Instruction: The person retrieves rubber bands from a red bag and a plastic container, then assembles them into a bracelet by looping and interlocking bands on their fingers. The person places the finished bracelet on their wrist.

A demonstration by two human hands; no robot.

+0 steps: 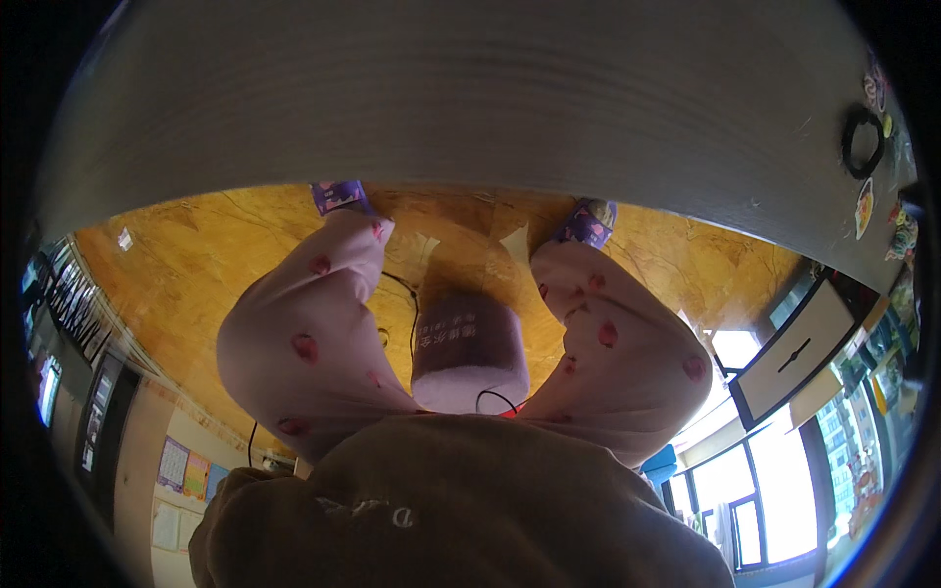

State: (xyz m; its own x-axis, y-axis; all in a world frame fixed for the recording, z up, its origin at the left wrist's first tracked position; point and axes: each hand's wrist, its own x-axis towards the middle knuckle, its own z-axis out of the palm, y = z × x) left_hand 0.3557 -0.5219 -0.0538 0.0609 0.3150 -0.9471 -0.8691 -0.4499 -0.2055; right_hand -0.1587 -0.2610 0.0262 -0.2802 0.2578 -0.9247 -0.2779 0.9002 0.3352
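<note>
1. Neither the left hand nor the right hand shows in the head view, so the state of either grip cannot be told.
2. Mauve, soft-looking cylindrical thing with pale printed marks on its side – it sits between the two legs, just above the edge of the brown garment. What kind of thing it is cannot be told.
3. Thin black cable – it loops across the lower end of the mauve cylinder, and a second strand runs up along the cylinder's left side beside the left leg.
4. Brown fleecy garment with pale stitched lettering fills the lower middle of the view.
5. Pale pink trouser legs with red spots: left leg, right leg. They spread apart, with the cylinder in the gap.
6. Purple patterned slippers, left slipper and right slipper, rest on the glossy yellow-brown marbled floor, partly hidden under the bench edge.
7. Broad grey bench spans the top of the view. A black ring and small coloured stickers lie at its far right end.
8. Bright windows stand at the lower right.
</note>
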